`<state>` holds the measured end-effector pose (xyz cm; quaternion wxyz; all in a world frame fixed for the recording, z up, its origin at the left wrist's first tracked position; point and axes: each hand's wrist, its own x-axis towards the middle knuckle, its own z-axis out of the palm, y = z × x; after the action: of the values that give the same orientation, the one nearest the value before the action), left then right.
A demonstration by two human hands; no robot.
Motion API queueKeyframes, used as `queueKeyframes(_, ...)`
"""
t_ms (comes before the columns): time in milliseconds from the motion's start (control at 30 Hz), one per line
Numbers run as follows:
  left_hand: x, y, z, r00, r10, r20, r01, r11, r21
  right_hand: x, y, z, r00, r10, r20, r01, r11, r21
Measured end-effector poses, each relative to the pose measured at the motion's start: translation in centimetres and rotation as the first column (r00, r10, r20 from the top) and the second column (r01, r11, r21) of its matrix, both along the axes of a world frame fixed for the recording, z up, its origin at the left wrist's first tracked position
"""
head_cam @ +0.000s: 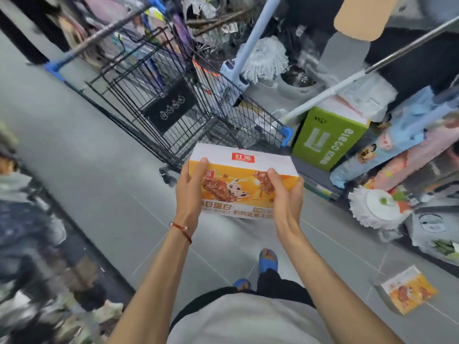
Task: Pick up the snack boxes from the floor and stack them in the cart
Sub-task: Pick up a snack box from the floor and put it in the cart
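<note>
Left hand (191, 189): grips left end of held snack box (243, 170).
Right hand (285, 197): grips its right end.
Snack boxes: two; floor box (408, 290) lies right of right hand.
Cart (171, 105): one, beyond both hands.

An orange-and-white box (244, 181) is held level, just short of the cart (223, 112) — black wire; a second box (408, 290) lies on the floor (99, 194).
</note>
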<state>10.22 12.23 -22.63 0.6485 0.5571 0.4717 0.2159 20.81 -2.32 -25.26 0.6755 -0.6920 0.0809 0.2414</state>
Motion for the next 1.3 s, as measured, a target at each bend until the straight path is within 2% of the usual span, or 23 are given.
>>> queueKeyframes(333,1.2,6.2,-0.2,0.984,0.177,-0.021,-0.176,0.984,0.032,4.4,8.6,0.0,0.977,0.21,0.033,-0.211,0.977,0.017)
queueKeyframes(533,1.4,13.8,-1.4,0.985,0.171,0.013,-0.172,0.983,0.061,4.0,15.5,-0.7,0.979,0.196,0.051,-0.197,0.98,0.021)
queueKeyframes(700,1.5,23.5,-2.2,0.993,0.111,0.038,-0.113,0.992,0.062,2.5,24.3,-1.1,0.988,0.106,0.114,-0.107,0.994,0.003)
queueKeyframes(933,1.5,35.5,-1.5,0.995,-0.1,0.009,0.1,0.994,0.042,-0.6,33.9,-2.6,0.994,-0.08,0.071,0.083,0.996,-0.044)
queueKeyframes(1100,3.3,40.6,-2.0,0.981,-0.195,-0.024,0.195,0.981,0.009,-0.2,37.2,-3.3,0.989,-0.133,0.059,0.139,0.984,-0.108)
queueKeyframes(1300,7.9,44.5,-5.2,0.951,-0.281,-0.13,0.278,0.96,-0.04,3.0,39.5,-5.8,0.991,-0.125,-0.049,0.118,0.985,-0.129)
